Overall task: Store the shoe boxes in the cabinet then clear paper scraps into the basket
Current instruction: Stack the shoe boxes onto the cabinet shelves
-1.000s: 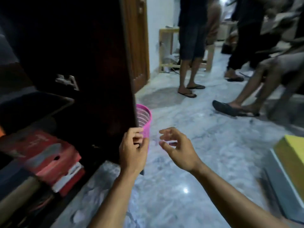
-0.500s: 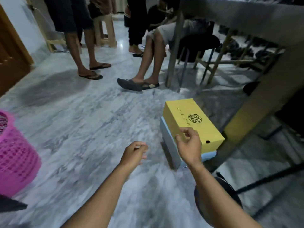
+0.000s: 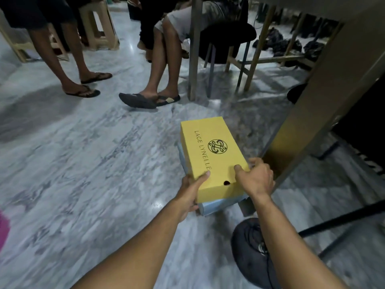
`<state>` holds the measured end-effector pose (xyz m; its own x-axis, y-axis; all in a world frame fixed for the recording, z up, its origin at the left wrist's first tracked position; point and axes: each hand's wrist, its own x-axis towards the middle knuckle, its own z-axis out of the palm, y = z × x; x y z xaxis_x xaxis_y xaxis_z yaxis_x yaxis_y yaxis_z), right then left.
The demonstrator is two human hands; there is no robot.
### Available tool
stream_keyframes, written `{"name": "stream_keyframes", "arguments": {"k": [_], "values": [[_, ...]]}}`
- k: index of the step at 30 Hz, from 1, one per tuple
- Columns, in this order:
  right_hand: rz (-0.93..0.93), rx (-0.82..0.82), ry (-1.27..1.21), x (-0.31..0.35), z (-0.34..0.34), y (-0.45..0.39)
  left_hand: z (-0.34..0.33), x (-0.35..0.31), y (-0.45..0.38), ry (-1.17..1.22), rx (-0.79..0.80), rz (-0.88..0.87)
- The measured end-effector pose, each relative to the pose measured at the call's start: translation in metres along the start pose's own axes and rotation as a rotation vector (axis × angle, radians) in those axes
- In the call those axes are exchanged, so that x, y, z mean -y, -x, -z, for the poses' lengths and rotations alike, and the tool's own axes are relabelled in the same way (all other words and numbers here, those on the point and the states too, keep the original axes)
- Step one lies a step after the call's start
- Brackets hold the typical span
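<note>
Shoe boxes, head view: two, stacked on the marble floor (image 3: 83, 163) just beside a tan table leg (image 3: 308, 122). Yellow box (image 3: 210, 155) on top, lid printed "LACE LYNELLE" with a round emblem; pale blue box (image 3: 218, 205) under it, only its near end and left edge showing.

Two hands, both on the near end of the yellow box. Left hand (image 3: 190, 193) clasps the near-left corner, thumb flat on the lid, fingers wrapped down the side, reaching the blue box edge. Right hand (image 3: 255, 178) clasps the near-right corner, thumb on the lid, fingers curled over the right edge. Both forearms stretched forward and down, bare. Cannot tell if the box is lifted off the blue one.

One pink basket (image 3: 3, 230), only a sliver at the left frame edge, well apart from the boxes.

One dark round bag (image 3: 250, 253) on the floor under the right forearm.

Bystanders: one standing in flip-flops (image 3: 87, 84), one seated on a black stool (image 3: 229, 36), far side of the floor.
</note>
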<state>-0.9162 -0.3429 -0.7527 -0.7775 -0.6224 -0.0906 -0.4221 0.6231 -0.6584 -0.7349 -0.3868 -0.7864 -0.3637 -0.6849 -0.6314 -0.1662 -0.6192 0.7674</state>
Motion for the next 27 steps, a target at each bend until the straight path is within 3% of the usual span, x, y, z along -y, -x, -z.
{"name": "stream_keyframes", "arguments": {"k": [7, 15, 21, 27], "values": [[-0.062, 0.185, -0.306, 0.002, -0.011, 0.016, 0.057, 0.011, 0.019, 0.12, -0.069, -0.053], [-0.16, 0.644, -0.628, 0.063, -0.044, 0.047, 0.165, 0.057, 0.115, 0.149, -0.071, -0.121], [0.147, 0.702, -0.599, 0.132, -0.07, 0.148, 0.248, 0.082, 0.216, 0.195, -0.105, -0.215], [0.4, 0.954, -0.568, 0.193, -0.076, 0.289, 0.326, 0.094, 0.312, 0.298, -0.393, -0.408]]}}
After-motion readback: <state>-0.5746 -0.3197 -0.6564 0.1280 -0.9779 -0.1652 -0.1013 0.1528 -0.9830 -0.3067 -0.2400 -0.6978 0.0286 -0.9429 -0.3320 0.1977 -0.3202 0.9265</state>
